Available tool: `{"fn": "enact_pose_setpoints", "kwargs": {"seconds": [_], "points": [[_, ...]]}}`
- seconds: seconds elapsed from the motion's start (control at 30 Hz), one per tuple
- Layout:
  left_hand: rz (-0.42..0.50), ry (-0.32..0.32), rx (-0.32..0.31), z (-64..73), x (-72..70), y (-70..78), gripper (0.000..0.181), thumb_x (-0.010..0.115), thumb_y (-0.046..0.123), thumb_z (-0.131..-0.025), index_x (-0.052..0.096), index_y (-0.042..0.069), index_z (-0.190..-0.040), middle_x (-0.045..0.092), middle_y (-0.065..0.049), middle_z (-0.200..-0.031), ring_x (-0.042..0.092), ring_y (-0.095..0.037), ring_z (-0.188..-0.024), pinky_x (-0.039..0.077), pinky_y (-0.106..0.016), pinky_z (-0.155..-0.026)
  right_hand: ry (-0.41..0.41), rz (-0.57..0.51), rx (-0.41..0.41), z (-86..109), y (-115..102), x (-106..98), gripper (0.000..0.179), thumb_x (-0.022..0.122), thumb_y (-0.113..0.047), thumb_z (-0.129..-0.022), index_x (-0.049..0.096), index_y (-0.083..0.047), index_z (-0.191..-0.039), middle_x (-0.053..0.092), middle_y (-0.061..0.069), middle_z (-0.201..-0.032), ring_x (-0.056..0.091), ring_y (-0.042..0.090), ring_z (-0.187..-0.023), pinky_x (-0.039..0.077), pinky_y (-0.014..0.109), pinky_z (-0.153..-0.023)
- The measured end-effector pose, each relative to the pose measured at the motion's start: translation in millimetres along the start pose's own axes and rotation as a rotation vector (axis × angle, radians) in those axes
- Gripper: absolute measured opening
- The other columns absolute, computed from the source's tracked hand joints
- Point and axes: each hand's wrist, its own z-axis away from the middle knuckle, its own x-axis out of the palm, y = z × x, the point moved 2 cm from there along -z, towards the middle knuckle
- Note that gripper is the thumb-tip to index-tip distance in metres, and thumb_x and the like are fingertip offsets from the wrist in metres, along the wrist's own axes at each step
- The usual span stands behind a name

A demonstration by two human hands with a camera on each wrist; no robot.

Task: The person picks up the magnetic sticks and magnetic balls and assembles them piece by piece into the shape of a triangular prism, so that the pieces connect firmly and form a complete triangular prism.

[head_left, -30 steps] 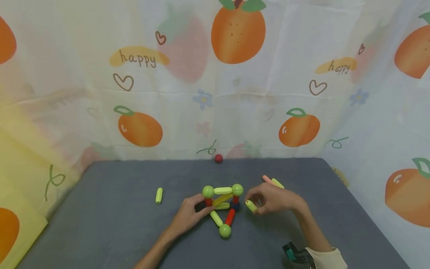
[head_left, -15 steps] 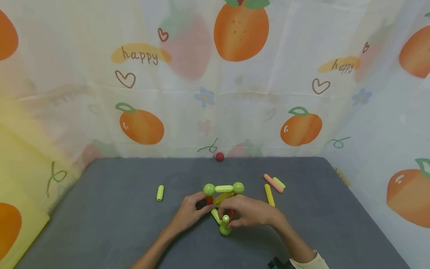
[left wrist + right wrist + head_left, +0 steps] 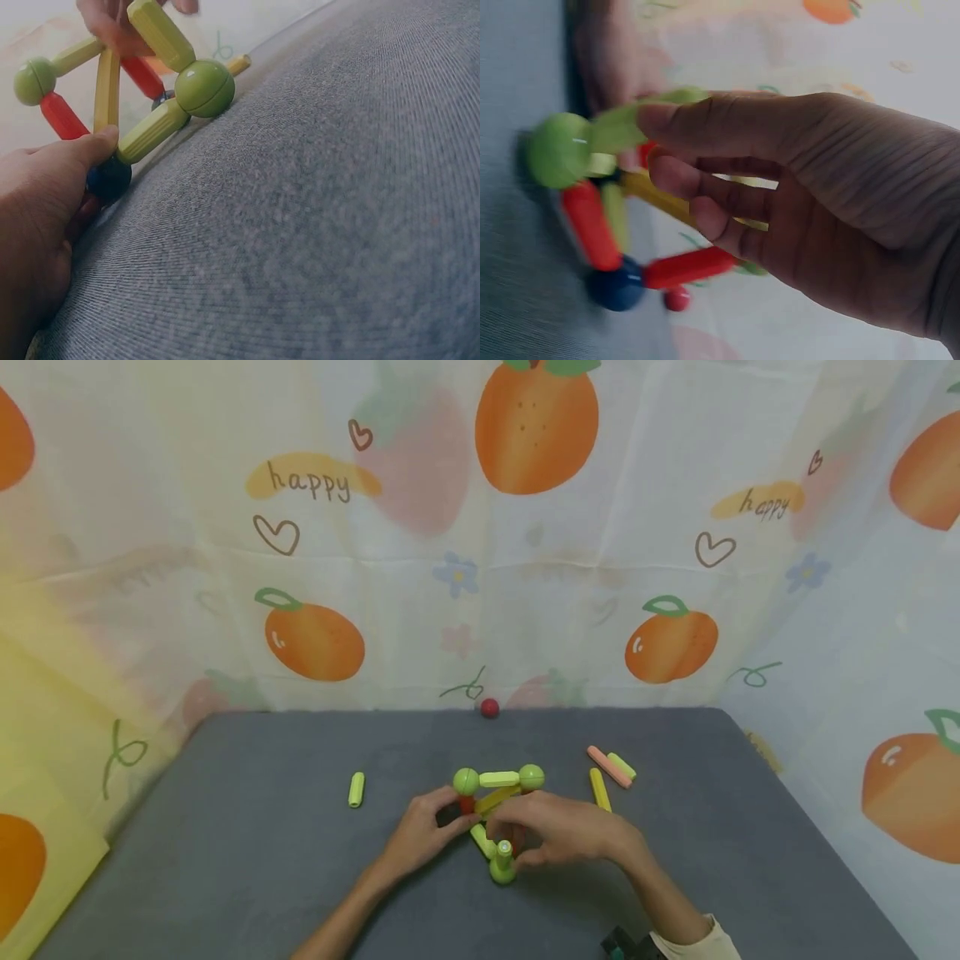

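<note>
A ball-and-stick frame of magnetic rods and balls stands on the table. My left hand grips its left corner, where the thumb lies by a dark blue ball in the left wrist view. A short yellow-green rod stands upright on the front green ball. Around that rod my right hand hovers, its thumb and fingers loosely bent and apparently just off it. Two green balls joined by a pale rod form the top back edge. The right hand hides part of the frame's right side.
A yellow rod, a pink rod and a short green rod lie right of the frame. Another green rod lies to the left. A red ball sits at the table's back edge, before a fruit-printed cloth.
My right hand has carried the short yellow-green rod from the right onto the front green ball, where it now stands, and its fingers have loosened. My left hand stays at the left corner.
</note>
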Motion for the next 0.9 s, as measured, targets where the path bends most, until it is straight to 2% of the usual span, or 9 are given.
{"fn": "enact_pose_setpoints", "kwargs": {"seconds": [0.1,0.23,0.37,0.43,0.47,0.53,0.67,0.8,0.9], "points": [[-0.01,0.009,-0.007,-0.2,-1.1,0.2,0.026,0.08,0.025,-0.094,0.075,0.017,-0.118,0.077,0.002,-0.11,0.073,-0.013,-0.103,0.058,-0.033,-0.09,0.055,-0.017,-0.025,9.2,-2,-19,0.037,0.079,-0.013,-0.093,0.064,-0.013,-0.128,0.07,0.002,-0.114,0.069,0.008,-0.095,0.058,0.026,-0.086],[-0.026,0.007,-0.007,0.2,-2.0,0.3,0.027,0.08,0.024,-0.094,0.074,0.014,-0.118,0.076,0.002,-0.11,0.071,-0.011,-0.104,0.057,-0.033,-0.092,0.228,0.013,-0.027,14.1,4,-53,0.028,0.075,-0.018,-0.098,0.066,-0.015,-0.124,0.072,-0.002,-0.104,0.066,0.005,-0.087,0.057,0.028,-0.079],[-0.023,0.016,0.003,-0.4,-3.5,-0.7,0.026,0.079,0.022,-0.094,0.073,0.014,-0.117,0.075,0.002,-0.109,0.07,-0.01,-0.104,0.057,-0.034,-0.092,0.452,0.054,0.055,-9.3,34,-85,0.02,0.069,-0.015,-0.101,0.067,-0.011,-0.121,0.073,0.002,-0.103,0.067,0.01,-0.089,0.056,0.031,-0.078],[-0.027,0.028,0.004,-0.2,-4.3,-1.2,0.022,0.079,0.021,-0.094,0.072,0.016,-0.114,0.074,0.003,-0.106,0.069,-0.01,-0.102,0.056,-0.033,-0.091,0.521,0.092,0.093,-29.8,57,-93,0.018,0.067,-0.012,-0.103,0.067,-0.007,-0.12,0.073,0.009,-0.106,0.069,0.018,-0.093,0.057,0.034,-0.081],[-0.029,0.032,0.004,0.2,-4.5,-1.4,0.021,0.079,0.021,-0.094,0.072,0.016,-0.113,0.074,0.003,-0.106,0.069,-0.01,-0.102,0.056,-0.033,-0.091,0.528,0.12,0.104,-40.0,70,-94,0.018,0.065,-0.01,-0.103,0.066,-0.005,-0.121,0.073,0.012,-0.109,0.07,0.022,-0.096,0.058,0.036,-0.083],[-0.03,0.022,0.001,1.0,-3.8,-1.9,0.019,0.079,0.022,-0.095,0.071,0.018,-0.111,0.074,0.004,-0.105,0.069,-0.01,-0.101,0.056,-0.033,-0.09,0.485,0.177,0.124,-58.2,93,-91,0.023,0.063,-0.005,-0.102,0.065,0.001,-0.124,0.072,0.019,-0.117,0.07,0.031,-0.105,0.059,0.041,-0.089],[-0.025,-0.002,-0.006,0.3,-0.5,-1.8,0.018,0.078,0.023,-0.096,0.071,0.019,-0.111,0.074,0.004,-0.106,0.069,-0.01,-0.101,0.056,-0.032,-0.09,0.307,0.323,0.159,-80.8,128,-79,0.043,0.063,0.008,-0.095,0.056,0.006,-0.138,0.061,0.026,-0.14,0.062,0.04,-0.128,0.054,0.05,-0.105],[-0.019,-0.002,0.002,-0.5,0.6,-1.6,0.022,0.077,0.021,-0.096,0.072,0.015,-0.116,0.075,0.002,-0.109,0.07,-0.012,-0.104,0.057,-0.032,-0.092,0.197,0.458,0.183,-94.3,144,-68,0.067,0.06,0.022,-0.087,0.049,0.001,-0.15,0.045,0.024,-0.159,0.046,0.042,-0.147,0.049,0.052,-0.11],[-0.009,-0.001,-0.005,1.0,-1.9,-1.5,0.026,0.077,0.02,-0.095,0.072,0.012,-0.12,0.075,0.001,-0.111,0.07,-0.013,-0.106,0.057,-0.032,-0.093,0.13,0.522,0.179,-103.6,146,-63,0.07,0.06,0.023,-0.087,0.051,-0.003,-0.152,0.044,0.023,-0.161,0.045,0.042,-0.148,0.05,0.05,-0.11]]}}
